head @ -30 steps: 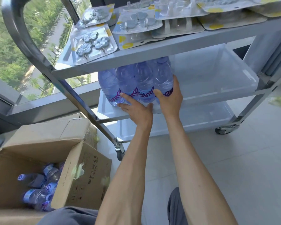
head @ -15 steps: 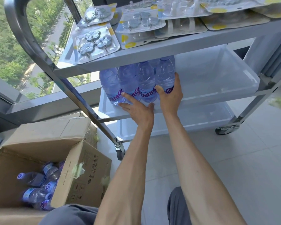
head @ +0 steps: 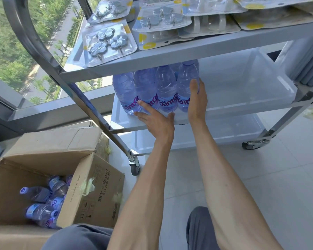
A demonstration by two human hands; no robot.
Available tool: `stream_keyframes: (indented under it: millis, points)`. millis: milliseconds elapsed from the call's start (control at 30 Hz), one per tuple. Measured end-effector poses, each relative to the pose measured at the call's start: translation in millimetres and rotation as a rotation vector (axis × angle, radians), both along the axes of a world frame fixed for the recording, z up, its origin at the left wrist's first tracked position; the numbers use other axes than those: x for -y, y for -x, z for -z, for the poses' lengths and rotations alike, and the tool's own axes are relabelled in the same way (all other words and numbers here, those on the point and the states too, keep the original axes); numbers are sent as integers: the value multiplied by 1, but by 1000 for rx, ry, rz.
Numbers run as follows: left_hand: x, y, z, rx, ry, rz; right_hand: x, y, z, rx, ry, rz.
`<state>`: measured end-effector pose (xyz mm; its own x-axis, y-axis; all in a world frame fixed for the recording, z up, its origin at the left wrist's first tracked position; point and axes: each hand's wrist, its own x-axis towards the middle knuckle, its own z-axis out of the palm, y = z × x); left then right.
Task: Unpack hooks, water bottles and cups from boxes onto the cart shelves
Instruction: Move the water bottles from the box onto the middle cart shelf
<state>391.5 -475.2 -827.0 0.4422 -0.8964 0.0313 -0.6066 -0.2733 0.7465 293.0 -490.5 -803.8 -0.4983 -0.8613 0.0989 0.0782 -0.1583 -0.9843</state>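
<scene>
Standing upright in a tight row, four bottles (head: 155, 91) are seen at the left front of the cart's middle shelf (head: 242, 94), with at least one more cap visible behind them. All are tinted purple-blue, with a band label low on each. The right hand (head: 196, 98) is laid flat against the right side of the rightmost bottle, fingers straight and together, pointing up; nothing is gripped by it. The left hand (head: 154, 119) is held at the base of the row, fingers spread and nearly straight, the tips touching the lower part of the two left bottles; the thumb is stretched out to the right along the shelf's front lip. Nothing is clasped by the left hand either.

The top shelf (head: 170, 56) is covered with hook packs (head: 108, 43), flat blister cards overlapping one another, flower-shaped hooks visible in the nearest ones. The bottom shelf (head: 224, 130) is seen under the middle one, between the casters (head: 135, 166). The cart's steel handle (head: 31, 42) is curved up at the left.

An open box (head: 90, 192) is placed on the floor at lower left, just beside the cart's near caster. More bottles (head: 43, 204) are lying on their sides inside it, loosely piled. A second box (head: 58, 139), closed, is seen behind it against the window (head: 25, 51). Grey trouser knees are visible at the lower edge.
</scene>
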Motion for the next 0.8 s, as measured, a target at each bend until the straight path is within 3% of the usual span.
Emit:
stream_keyframes:
  millis: [233,500,800]
  points:
    - [-1,0,-2,-2,-2,8,1,-1,0,33,9,52]
    - [-4,0,-4,5,7,20,5,0,-8,-115,62,67]
    - [-2,-2,-2,-4,6,31,13,-10,1,-123,44,168]
